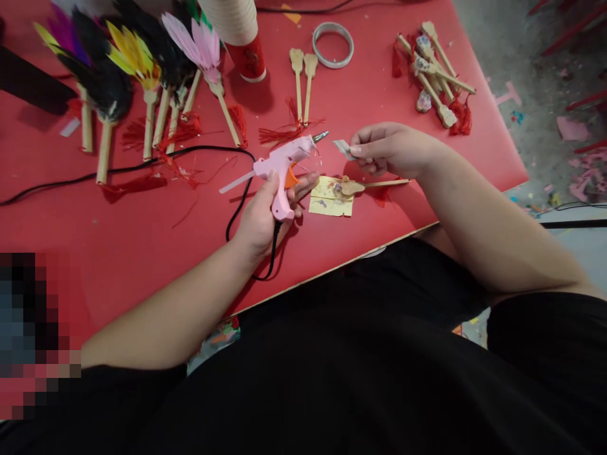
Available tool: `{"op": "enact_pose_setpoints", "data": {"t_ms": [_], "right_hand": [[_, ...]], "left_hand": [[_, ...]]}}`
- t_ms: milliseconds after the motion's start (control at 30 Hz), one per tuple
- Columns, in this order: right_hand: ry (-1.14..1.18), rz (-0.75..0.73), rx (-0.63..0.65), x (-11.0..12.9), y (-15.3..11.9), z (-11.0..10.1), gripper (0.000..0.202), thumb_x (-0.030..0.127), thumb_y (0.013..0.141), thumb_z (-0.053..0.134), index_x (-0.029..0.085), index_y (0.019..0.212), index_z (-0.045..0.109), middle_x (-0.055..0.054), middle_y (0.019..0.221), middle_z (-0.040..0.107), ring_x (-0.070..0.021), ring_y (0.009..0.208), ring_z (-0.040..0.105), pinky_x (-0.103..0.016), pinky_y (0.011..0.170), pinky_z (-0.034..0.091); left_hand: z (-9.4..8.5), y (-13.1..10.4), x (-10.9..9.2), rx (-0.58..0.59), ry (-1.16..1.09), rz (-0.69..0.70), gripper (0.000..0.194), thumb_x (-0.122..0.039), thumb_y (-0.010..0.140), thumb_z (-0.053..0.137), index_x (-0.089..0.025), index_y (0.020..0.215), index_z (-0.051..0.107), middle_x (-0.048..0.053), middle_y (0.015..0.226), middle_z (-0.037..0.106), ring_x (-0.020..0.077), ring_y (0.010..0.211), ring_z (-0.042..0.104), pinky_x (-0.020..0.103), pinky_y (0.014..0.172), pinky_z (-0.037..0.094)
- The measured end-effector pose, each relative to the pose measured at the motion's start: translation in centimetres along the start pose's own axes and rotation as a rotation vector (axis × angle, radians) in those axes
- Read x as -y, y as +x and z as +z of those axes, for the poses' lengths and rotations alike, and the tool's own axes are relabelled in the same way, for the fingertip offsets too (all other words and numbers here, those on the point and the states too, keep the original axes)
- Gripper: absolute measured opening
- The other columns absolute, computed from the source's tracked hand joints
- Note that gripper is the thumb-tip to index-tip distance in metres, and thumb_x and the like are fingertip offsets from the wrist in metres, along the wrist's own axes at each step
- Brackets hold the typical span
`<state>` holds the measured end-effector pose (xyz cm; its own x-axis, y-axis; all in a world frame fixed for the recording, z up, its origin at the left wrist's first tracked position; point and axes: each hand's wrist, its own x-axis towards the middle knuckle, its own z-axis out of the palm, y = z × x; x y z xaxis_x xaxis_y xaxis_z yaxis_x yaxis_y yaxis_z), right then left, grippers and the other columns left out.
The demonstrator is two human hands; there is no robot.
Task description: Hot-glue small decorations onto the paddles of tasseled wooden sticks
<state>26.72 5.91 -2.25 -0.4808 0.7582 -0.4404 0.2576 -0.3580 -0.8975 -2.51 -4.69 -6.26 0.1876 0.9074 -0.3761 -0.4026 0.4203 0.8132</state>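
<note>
My left hand [265, 212] is wrapped round the handle of a pink glue gun [290, 155], whose metal nozzle points up and right. A clear glue stick sticks out of its back end. Pinched between the thumb and fingers of my right hand [386, 148] is a small pale flat piece [342, 149], a short way right of the nozzle. Below it, a wooden stick with a wide head [353, 188] and red tassel rests partly on a stained yellow paper [325, 205].
Feathered wooden sticks [149, 95] lie at the back left, near stacked paper cups [246, 57]. Behind are two plain sticks [309, 66] and a tape roll [316, 39]. More tasselled sticks [434, 76] are piled at the right. A black cord [230, 221] loops beside my left hand.
</note>
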Motion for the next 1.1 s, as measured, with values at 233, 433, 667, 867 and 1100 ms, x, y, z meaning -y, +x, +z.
{"op": "enact_pose_setpoints", "data": {"t_ms": [233, 433, 667, 867, 1100], "right_hand": [[0.238, 0.032, 0.045, 0.5, -0.9, 0.9, 0.051, 0.041, 0.101, 0.103, 0.023, 0.088, 0.057, 0.004, 0.078, 0.054, -0.0078, 0.061, 0.042, -0.019, 0.053, 0.029], [0.160, -0.061, -0.062, 0.2, -1.0, 1.9, 0.048, 0.045, 0.096, 0.107, 0.022, 0.091, 0.065, 0.000, 0.081, 0.068, -0.0096, 0.064, 0.053, -0.021, 0.053, 0.038], [-0.131, -0.324, -0.416, 0.0, -0.8, 3.2, 0.042, 0.049, 0.091, 0.108, 0.027, 0.093, 0.072, -0.004, 0.088, 0.078, -0.0203, 0.082, 0.072, -0.034, 0.069, 0.064], [-0.182, -0.388, -0.476, 0.4, -1.3, 5.2, 0.042, 0.050, 0.091, 0.107, 0.029, 0.094, 0.070, -0.005, 0.091, 0.075, -0.0261, 0.093, 0.077, -0.043, 0.086, 0.071], [-0.248, -0.457, -0.519, 0.8, -2.0, 6.9, 0.043, 0.059, 0.093, 0.103, 0.030, 0.095, 0.071, -0.004, 0.091, 0.074, -0.0260, 0.091, 0.072, -0.044, 0.086, 0.067]], "left_hand": [[0.1, 0.1, 0.3, -0.077, -0.026, 0.008, 0.071, -0.085, 0.108, 0.075, -0.023, 0.077, 0.059, 0.019, 0.144, 0.091, 0.0287, 0.130, 0.089, 0.026, 0.068, 0.064], [-0.4, 0.4, 1.6, -0.070, -0.036, 0.053, 0.068, -0.087, 0.105, 0.080, -0.022, 0.090, 0.073, 0.014, 0.118, 0.093, 0.0215, 0.097, 0.089, 0.026, 0.065, 0.064], [-0.9, 0.7, 2.9, 0.031, 0.061, 0.226, 0.070, -0.090, 0.098, 0.088, -0.021, 0.101, 0.078, 0.007, 0.100, 0.086, 0.0168, 0.081, 0.082, 0.030, 0.071, 0.069], [-0.5, 0.3, 3.0, 0.005, 0.110, 0.251, 0.075, -0.092, 0.089, 0.095, -0.021, 0.102, 0.072, 0.005, 0.103, 0.083, 0.0166, 0.081, 0.081, 0.031, 0.071, 0.071], [-0.6, 0.0, 3.3, 0.039, 0.255, 0.290, 0.074, -0.095, 0.097, 0.084, -0.023, 0.087, 0.070, 0.011, 0.094, 0.084, 0.0198, 0.080, 0.082, 0.032, 0.072, 0.070]]}}
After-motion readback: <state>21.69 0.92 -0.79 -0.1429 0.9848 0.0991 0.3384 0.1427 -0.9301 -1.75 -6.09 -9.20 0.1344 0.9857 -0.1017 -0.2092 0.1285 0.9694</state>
